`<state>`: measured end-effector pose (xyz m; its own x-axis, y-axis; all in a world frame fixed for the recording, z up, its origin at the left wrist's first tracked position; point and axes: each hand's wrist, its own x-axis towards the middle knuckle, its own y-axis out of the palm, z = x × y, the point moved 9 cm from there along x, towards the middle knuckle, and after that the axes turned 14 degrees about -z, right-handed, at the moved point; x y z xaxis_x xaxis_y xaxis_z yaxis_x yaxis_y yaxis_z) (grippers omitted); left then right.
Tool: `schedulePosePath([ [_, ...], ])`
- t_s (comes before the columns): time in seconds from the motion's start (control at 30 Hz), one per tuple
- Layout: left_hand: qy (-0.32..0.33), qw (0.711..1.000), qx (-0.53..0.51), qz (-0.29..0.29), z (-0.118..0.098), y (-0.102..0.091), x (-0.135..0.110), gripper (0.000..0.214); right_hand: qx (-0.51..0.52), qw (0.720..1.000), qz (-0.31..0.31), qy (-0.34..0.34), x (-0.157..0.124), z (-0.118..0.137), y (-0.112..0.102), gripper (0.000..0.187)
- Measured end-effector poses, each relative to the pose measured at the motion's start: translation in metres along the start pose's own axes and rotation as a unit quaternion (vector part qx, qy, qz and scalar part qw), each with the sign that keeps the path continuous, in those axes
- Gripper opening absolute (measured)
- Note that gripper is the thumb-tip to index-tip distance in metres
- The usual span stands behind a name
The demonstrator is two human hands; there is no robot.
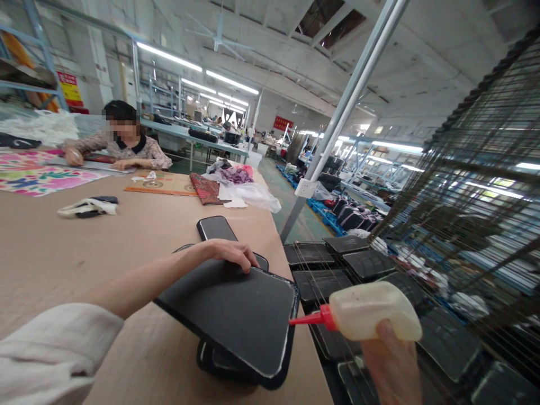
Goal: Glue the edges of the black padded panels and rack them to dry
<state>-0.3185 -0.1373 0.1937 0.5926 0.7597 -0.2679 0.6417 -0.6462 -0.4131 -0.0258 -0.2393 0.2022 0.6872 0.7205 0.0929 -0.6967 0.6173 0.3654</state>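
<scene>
My left hand (pixel 232 254) grips the far edge of a black padded panel (pixel 236 320), thumb side on top and fingers curled over the rim. The panel is tilted, with a whitish line of glue along its right and near edges. My right hand (pixel 392 349) is wrapped round a translucent squeeze bottle (pixel 371 310) of yellowish liquid. Its red nozzle (pixel 307 319) points left, with the tip at the panel's right edge. Beneath and behind the panel lie more black panels, one of them a smaller piece (pixel 217 229) on the tan table (pixel 169 236).
Several black panels (pixel 323 285) lie on a wire rack right of the table; stacked wire shelves (pixel 472 140) rise beside it. A metal post (pixel 337 124) stands at the table's edge. Across the table a person (pixel 122 140) works near printed fabric (pixel 50 174). A plastic bag (pixel 257 191) lies at the far corner.
</scene>
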Motion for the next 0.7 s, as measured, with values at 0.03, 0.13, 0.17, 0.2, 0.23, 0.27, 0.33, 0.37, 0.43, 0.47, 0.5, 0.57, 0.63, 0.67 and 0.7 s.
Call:
schedulePosePath([
  [0.03,0.001,1.0,-0.008,0.002,0.0,0.0,0.0,0.036,-0.009,1.0,-0.009,-0.002,0.001,-0.001,-0.003,0.058],
  [0.13,0.005,1.0,-0.024,0.002,0.0,0.0,0.001,0.035,-0.029,0.999,-0.036,-0.005,0.002,-0.004,-0.01,0.059],
  [0.17,0.004,1.0,-0.027,0.003,0.001,0.0,0.0,0.034,-0.032,0.999,-0.037,-0.005,0.002,-0.005,-0.011,0.059],
  [0.2,0.003,1.0,-0.03,0.005,0.001,0.0,0.0,0.033,-0.031,0.999,-0.033,-0.004,0.002,-0.005,-0.012,0.059],
  [0.23,0.0,0.999,-0.033,0.006,0.002,0.001,0.0,0.033,-0.03,0.999,-0.029,-0.002,0.001,-0.006,-0.012,0.059],
  [0.27,-0.002,0.999,-0.034,0.006,0.002,0.001,0.001,0.033,-0.029,0.999,-0.028,0.001,0.001,-0.007,-0.014,0.059],
  [0.33,-0.005,0.999,-0.035,0.0,0.004,0.0,0.001,0.033,-0.026,0.999,-0.026,0.008,0.001,-0.008,-0.016,0.06],
  [0.37,-0.007,0.999,-0.035,-0.003,0.004,-0.001,0.002,0.032,-0.022,0.999,-0.022,0.014,0.001,-0.009,-0.017,0.061],
  [0.43,-0.01,0.999,-0.038,-0.004,0.006,-0.001,0.003,0.031,-0.016,1.0,-0.01,0.02,0.0,-0.011,-0.017,0.059],
  [0.47,-0.01,0.999,-0.04,-0.002,0.007,-0.001,0.003,0.03,-0.014,1.0,0.0,0.024,-0.001,-0.012,-0.016,0.058],
  [0.5,-0.009,0.999,-0.044,0.0,0.007,-0.001,0.003,0.029,-0.013,1.0,0.006,0.027,-0.002,-0.014,-0.015,0.056],
  [0.57,-0.011,0.999,-0.049,-0.002,0.009,-0.001,0.004,0.028,-0.015,1.0,0.001,0.028,-0.003,-0.015,-0.016,0.056],
  [0.63,-0.019,0.998,-0.052,-0.012,0.012,-0.003,0.004,0.028,-0.016,1.0,0.0,0.024,-0.003,-0.016,-0.017,0.056],
  [0.67,-0.023,0.998,-0.052,-0.016,0.013,-0.003,0.004,0.028,-0.016,1.0,0.004,0.023,-0.002,-0.016,-0.017,0.056],
  [0.7,-0.027,0.998,-0.053,-0.018,0.014,-0.004,0.004,0.028,-0.02,0.999,0.015,0.025,-0.002,-0.016,-0.016,0.055],
])
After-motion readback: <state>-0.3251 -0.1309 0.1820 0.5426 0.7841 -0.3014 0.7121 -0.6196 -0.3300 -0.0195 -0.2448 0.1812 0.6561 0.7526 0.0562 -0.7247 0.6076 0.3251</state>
